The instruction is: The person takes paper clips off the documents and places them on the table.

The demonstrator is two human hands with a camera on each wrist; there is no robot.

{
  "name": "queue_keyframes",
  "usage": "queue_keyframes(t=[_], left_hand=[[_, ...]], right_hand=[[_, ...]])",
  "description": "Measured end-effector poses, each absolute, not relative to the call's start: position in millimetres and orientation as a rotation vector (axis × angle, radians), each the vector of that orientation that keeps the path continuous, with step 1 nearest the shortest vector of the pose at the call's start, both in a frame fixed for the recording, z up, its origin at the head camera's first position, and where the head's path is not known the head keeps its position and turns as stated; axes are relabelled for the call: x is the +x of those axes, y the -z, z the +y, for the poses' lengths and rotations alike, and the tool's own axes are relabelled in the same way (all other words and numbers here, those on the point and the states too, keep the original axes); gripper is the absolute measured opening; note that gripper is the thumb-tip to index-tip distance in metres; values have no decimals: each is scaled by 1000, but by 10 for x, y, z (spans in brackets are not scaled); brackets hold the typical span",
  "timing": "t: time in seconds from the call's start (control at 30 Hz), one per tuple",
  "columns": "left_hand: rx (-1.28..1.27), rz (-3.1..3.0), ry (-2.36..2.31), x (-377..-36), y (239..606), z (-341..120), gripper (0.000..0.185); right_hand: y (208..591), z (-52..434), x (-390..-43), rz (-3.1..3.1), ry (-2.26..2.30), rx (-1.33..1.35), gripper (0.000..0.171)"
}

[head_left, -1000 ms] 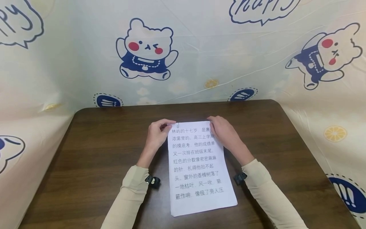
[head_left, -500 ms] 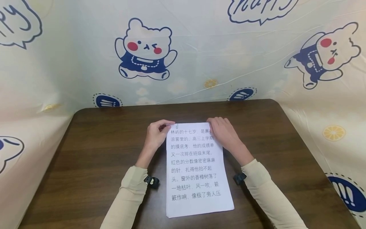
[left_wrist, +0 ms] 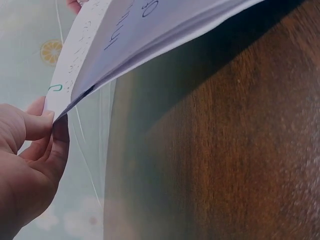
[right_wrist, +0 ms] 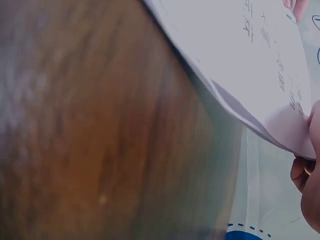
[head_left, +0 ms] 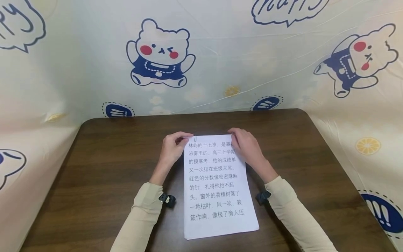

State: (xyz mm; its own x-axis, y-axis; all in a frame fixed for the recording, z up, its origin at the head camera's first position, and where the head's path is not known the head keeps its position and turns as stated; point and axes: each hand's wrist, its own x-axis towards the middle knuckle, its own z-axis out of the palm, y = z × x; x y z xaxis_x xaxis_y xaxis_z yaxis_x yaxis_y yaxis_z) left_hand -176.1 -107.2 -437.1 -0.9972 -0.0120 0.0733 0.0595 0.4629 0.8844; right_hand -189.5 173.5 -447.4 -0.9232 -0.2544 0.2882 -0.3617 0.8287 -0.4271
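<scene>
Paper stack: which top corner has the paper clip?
The top-left corner of the paper stack, pinched by the left hand; the paper clip sits there. The right hand's corner shows none.

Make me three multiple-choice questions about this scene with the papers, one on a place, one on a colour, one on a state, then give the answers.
1. Where is the paper clip?
A. top edge, near the left hand
B. bottom edge
C. on the bare table

2. What colour are the sleeves?
A. red
B. cream
C. black

3. How does the top of the sheets lie?
A. flat
B. lifted off the table
C. rolled up

Answers: A, the clip sits beside the left thumb; B, both sleeves are cream; B, the wrist views show a gap beneath, with the right hand at the other corner.
</scene>
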Motion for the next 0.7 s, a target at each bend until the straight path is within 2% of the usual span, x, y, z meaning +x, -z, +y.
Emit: queue_keyframes(t=[0.4,0.7], left_hand=[[-67,-2592,1593,-1770,4359,-1058,19],[-65,-2575,1581,-1741,4359,-1066,19]], right_hand=[[4486,1714,-1919,-2566,-1305,272,29],[4458,1846,-1952,-2477,-1351,246,27]])
